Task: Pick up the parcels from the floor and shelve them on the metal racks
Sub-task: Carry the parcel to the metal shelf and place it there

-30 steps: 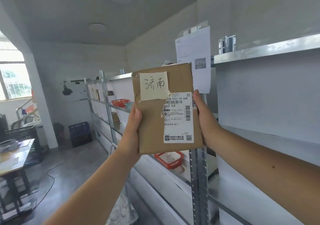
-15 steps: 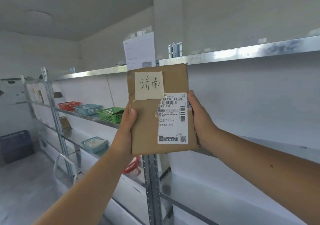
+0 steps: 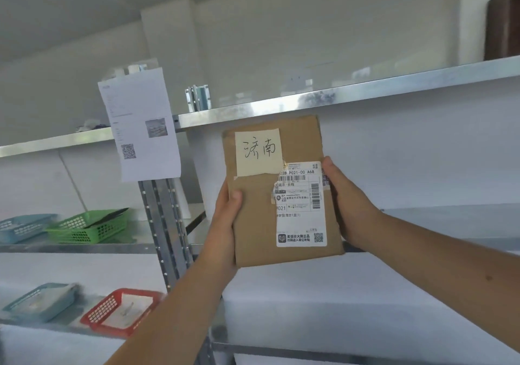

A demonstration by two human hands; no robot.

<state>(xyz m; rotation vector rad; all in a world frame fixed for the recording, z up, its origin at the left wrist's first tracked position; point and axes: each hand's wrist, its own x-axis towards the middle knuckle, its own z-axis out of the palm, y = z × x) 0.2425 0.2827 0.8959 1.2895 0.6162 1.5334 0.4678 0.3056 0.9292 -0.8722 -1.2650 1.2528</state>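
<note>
Parcel (image 3: 261,218) between left hand (image 3: 225,224) and right hand (image 3: 351,209), now farther along rack (image 3: 337,97)

The left hand (image 3: 225,224) and the right hand (image 3: 350,209) are bare, and so are both forearms along all the length that shows. The left forearm (image 3: 174,308) is slim and smooth, narrowing toward the wrist. The left thumb (image 3: 235,197) ends in a short, rounded nail, trimmed close. The right forearm (image 3: 450,263) looks broader, stretched by the wide-angle lens, and carries one small dark mole (image 3: 490,277) on its upper side. The right thumb (image 3: 328,166) shows a blunt, rounded tip
</note>
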